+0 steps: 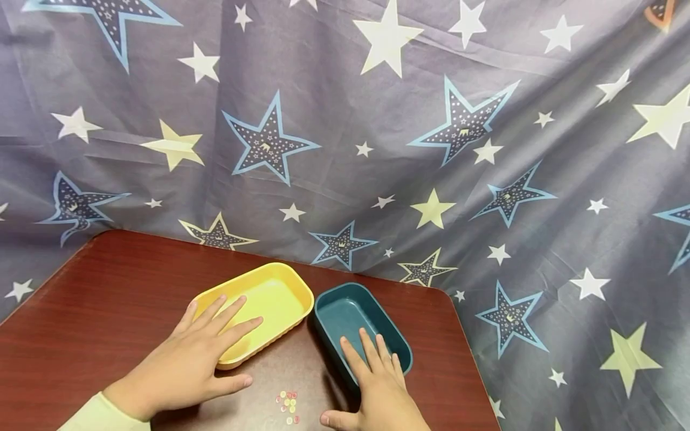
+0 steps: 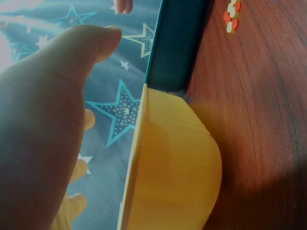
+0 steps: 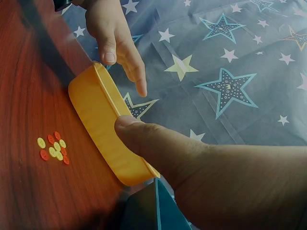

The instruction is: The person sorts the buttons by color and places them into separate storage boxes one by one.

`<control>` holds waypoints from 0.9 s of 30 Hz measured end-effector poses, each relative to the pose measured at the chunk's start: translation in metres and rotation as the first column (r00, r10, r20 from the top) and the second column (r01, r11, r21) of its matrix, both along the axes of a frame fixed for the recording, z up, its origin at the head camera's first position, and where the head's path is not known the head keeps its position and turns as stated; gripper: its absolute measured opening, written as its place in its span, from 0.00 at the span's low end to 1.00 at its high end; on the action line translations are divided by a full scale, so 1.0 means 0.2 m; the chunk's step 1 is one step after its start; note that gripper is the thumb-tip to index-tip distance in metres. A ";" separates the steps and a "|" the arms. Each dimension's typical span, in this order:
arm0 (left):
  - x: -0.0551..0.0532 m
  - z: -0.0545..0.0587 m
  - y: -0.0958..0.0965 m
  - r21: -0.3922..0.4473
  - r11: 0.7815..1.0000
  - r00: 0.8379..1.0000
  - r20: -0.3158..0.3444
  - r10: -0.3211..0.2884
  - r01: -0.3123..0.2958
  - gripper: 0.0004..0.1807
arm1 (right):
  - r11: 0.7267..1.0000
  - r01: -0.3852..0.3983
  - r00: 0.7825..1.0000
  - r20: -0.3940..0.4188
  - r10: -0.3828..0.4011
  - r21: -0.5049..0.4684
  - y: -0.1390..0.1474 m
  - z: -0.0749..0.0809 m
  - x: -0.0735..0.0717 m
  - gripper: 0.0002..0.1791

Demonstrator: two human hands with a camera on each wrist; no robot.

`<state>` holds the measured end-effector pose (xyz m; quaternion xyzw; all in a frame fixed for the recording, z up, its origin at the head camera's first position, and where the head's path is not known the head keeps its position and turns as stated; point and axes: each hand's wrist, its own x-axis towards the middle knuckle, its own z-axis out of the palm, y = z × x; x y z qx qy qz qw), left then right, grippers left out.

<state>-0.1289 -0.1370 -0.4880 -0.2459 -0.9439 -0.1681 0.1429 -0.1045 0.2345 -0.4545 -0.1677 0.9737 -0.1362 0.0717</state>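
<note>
A yellow rectangular tub (image 1: 280, 293) and a dark teal tub (image 1: 396, 329) stand side by side on the table. My left hand (image 1: 188, 359) hovers over the near left end of the yellow tub, fingers spread and nothing held. Over the near end of the teal tub is my right hand (image 1: 380, 392), its fingers also extended and holding nothing. A small group of red and yellow buttons (image 3: 53, 149) lies loose on the wood in front of the tubs, between the two hands. In the left wrist view only part of these buttons (image 2: 231, 17) shows.
The reddish-brown wooden table (image 1: 108, 299) ends at a back edge just behind the tubs. A grey cloth (image 1: 334, 120) printed with stars hangs behind the table and along its right side.
</note>
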 end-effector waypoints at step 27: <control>0.00 0.06 0.01 0.083 0.995 0.986 -0.162 -0.037 0.051 0.34 | 0.997 -0.075 0.986 -0.152 0.073 -0.011 -0.02 0.00 0.01 0.57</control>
